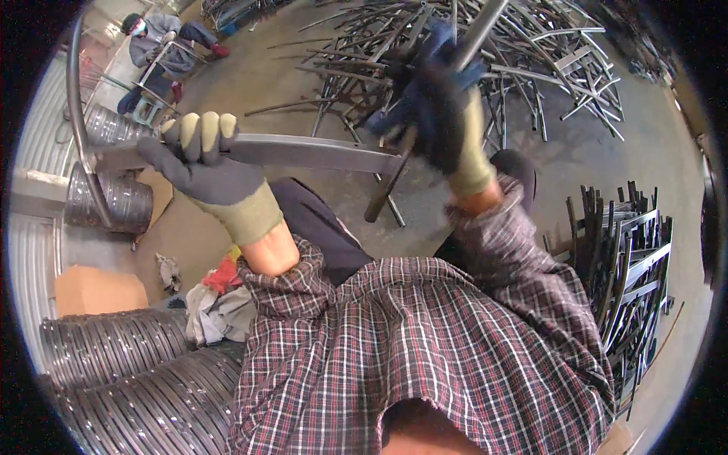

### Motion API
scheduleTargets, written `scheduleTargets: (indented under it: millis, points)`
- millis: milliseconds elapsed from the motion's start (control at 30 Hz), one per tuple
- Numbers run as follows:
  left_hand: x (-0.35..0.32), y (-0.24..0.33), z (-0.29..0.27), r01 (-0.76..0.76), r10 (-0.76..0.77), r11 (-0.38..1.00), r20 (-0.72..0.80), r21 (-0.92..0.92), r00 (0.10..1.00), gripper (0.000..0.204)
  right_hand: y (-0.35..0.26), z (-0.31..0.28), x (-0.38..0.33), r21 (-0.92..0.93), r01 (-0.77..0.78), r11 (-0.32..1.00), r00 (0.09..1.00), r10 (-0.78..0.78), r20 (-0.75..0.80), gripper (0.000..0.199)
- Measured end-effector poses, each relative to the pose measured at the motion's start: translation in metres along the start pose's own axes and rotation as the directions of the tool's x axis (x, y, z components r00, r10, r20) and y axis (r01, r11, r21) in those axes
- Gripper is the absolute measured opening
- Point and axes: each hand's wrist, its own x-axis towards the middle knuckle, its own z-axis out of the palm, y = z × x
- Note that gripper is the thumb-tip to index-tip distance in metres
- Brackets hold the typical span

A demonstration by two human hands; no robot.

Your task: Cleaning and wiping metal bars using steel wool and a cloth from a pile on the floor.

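A metal frame is held up in front of me, with a flat, slightly curved crossbar joining two round tubes. My gloved left hand is closed around the crossbar near its left tube, fingers over the top edge. At the other end, my gloved right hand is closed on a dark blue rag that wraps the right tube. Motion smears this hand and the rag, and the fingertips are hidden. The right tube slants from upper right down to its lower end below the crossbar.
Loose metal frames lie heaped on the floor ahead. More frames stand stacked at my right. Bundled dark metal rings or rods and a cardboard box are at lower left, near crumpled cloths. Another person sits far left holding a frame.
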Motion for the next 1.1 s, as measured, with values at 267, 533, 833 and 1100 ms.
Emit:
scheduleTargets:
  millis: [267,533,833,1100]
  points:
    - [0.012,0.003,0.015,-0.121,0.132,0.986,-0.086,0.115,0.988,0.041,0.009,0.032,-0.075,-0.075,-0.606,0.792,0.748,0.6,0.283,0.036]
    - [0.014,-0.034,0.03,-0.205,0.248,0.931,-0.111,0.301,0.962,0.04,0.073,0.036,-0.134,0.055,-0.514,0.856,0.857,0.51,0.077,0.032]
    - [0.015,-0.02,0.031,-0.246,0.356,0.805,-0.107,0.54,0.928,0.041,0.067,-0.03,-0.08,0.471,-0.513,0.718,0.837,0.54,0.088,0.037]
    - [0.005,-0.021,0.02,-0.088,0.055,0.972,0.152,0.217,0.987,0.042,0.053,0.003,-0.084,0.043,-0.588,0.808,0.755,0.53,0.386,0.021]
